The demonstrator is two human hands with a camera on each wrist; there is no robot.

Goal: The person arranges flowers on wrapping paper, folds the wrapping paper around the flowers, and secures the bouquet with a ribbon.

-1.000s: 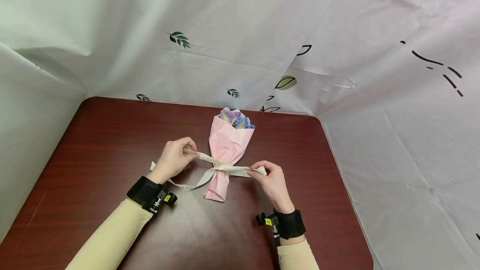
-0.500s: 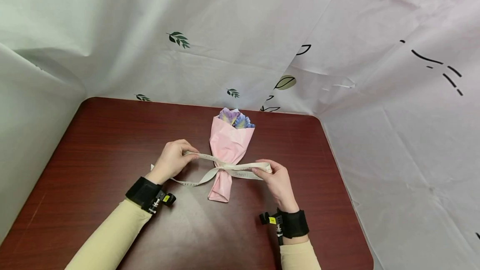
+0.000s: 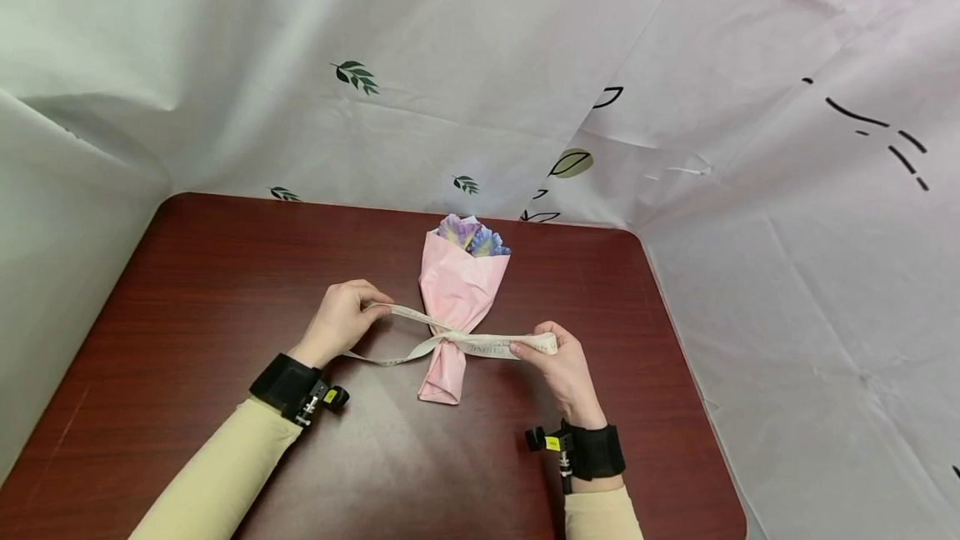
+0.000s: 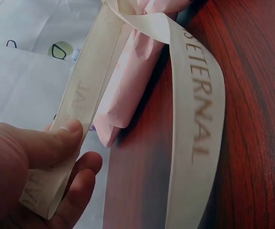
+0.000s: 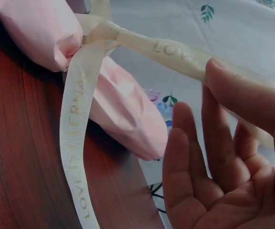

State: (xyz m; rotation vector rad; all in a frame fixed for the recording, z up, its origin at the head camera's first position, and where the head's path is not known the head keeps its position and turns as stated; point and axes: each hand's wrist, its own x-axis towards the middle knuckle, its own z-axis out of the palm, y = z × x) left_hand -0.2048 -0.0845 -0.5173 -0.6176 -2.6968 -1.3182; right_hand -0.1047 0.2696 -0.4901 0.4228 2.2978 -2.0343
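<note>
A bouquet (image 3: pixel 460 283) with purple and blue flowers (image 3: pixel 474 237) in pink paper lies on the table, blossoms toward the back. Round its narrow waist goes a cream ribbon (image 3: pixel 487 346), knotted at the front; gold lettering shows on it. To the left of the bouquet, my left hand (image 3: pixel 336 323) pinches a doubled stretch of ribbon between thumb and fingers. My right hand (image 3: pixel 561 369) pinches another doubled stretch on the right side, thumb on top. A loose ribbon tail (image 4: pixel 197 109) hangs beside the left hand, and a lettered tail (image 5: pixel 75 129) runs down in the right wrist view.
The dark red wooden table (image 3: pixel 247 265) has rounded corners. White fabric (image 3: pixel 450 48) with leaf prints rises behind it and along both sides. Each wrist wears a black strap with a small camera.
My right hand has moved right, drawing the ribbon out longer and tauter. The left hand has shifted only slightly left. The bouquet's lower end has swung a little to the right.
</note>
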